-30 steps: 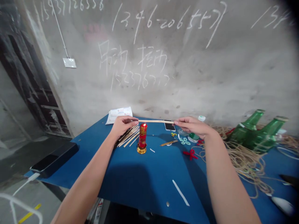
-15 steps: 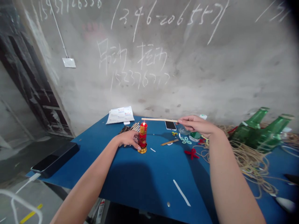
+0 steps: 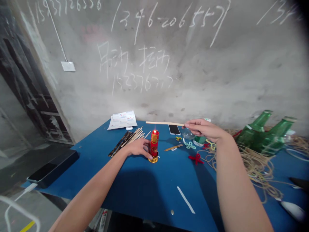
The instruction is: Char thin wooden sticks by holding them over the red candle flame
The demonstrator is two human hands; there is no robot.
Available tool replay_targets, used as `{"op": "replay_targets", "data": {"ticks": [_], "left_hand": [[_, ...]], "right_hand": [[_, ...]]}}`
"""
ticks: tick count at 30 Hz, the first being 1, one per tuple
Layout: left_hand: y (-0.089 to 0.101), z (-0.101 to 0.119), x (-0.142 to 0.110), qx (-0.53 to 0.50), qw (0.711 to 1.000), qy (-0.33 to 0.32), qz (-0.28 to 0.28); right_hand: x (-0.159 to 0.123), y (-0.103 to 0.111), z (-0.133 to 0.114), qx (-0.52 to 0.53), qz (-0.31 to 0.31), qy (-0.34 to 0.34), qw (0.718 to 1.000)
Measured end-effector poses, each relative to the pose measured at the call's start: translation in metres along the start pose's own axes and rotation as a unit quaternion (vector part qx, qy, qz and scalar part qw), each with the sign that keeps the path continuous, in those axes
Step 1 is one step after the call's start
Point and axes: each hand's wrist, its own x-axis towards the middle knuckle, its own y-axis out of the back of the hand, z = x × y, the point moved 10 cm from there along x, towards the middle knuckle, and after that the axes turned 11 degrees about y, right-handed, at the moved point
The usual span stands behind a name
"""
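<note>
A lit red candle with gold patterning stands upright on a gold base, its flame burning at the top. My left hand is closed round the candle's lower part and base from the left, thumb in front. In my right hand one end of a thin pale wooden stick is pinched. The stick lies level in the air, its free end just above and left of the flame. Behind my left hand, several sticks lie on the blue table, some pale and some dark.
Paper sheets lie at the back left, a black box-like device at the left edge. Beyond the stick is a phone. To the right are a red pipe-cleaner shape, coiled twine and green bottles.
My left hand has slid the candle to the right and slightly nearer across the table. The stick in my right hand stays almost in place; the view has shifted a little.
</note>
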Motion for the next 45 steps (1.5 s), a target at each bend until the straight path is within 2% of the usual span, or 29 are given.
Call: {"op": "replay_targets", "data": {"ticks": [6, 14, 20, 24, 26, 28, 32, 36, 41, 45], "left_hand": [[-0.016, 0.001, 0.011, -0.01, 1.0, -0.017, 0.014], [-0.037, 0.004, 0.02, -0.038, 0.999, -0.008, 0.034], [-0.042, 0.011, 0.018, 0.005, 0.997, -0.019, 0.075], [-0.042, 0.013, 0.016, 0.033, 0.996, -0.02, 0.076], [-0.039, 0.014, 0.013, 0.049, 0.995, -0.018, 0.081], [-0.03, 0.021, 0.009, 0.058, 0.992, -0.032, 0.109], [0.001, 0.048, -0.011, 0.041, 0.966, -0.113, 0.228], [0.023, 0.066, -0.032, 0.003, 0.935, -0.163, 0.315], [0.027, 0.077, -0.048, 0.002, 0.906, -0.196, 0.374], [0.021, 0.083, -0.054, 0.03, 0.889, -0.222, 0.399]], "right_hand": [[-0.004, 0.005, -0.003, -0.011, 0.002, 0.008, 1.0], [-0.008, 0.006, -0.015, -0.009, 0.014, 0.023, 1.0], [-0.009, 0.009, -0.016, -0.005, 0.035, 0.019, 0.999], [-0.009, 0.013, -0.013, 0.0, 0.044, 0.021, 0.999], [-0.01, 0.016, -0.013, 0.004, 0.053, 0.025, 0.998], [-0.015, 0.02, -0.014, 0.007, 0.071, 0.034, 0.997], [-0.035, 0.037, -0.017, 0.013, 0.14, 0.07, 0.988], [-0.061, 0.056, 0.001, 0.018, 0.218, 0.099, 0.971], [-0.084, 0.067, 0.026, 0.025, 0.295, 0.16, 0.942], [-0.093, 0.058, 0.029, -0.044, 0.289, 0.152, 0.944]]}}
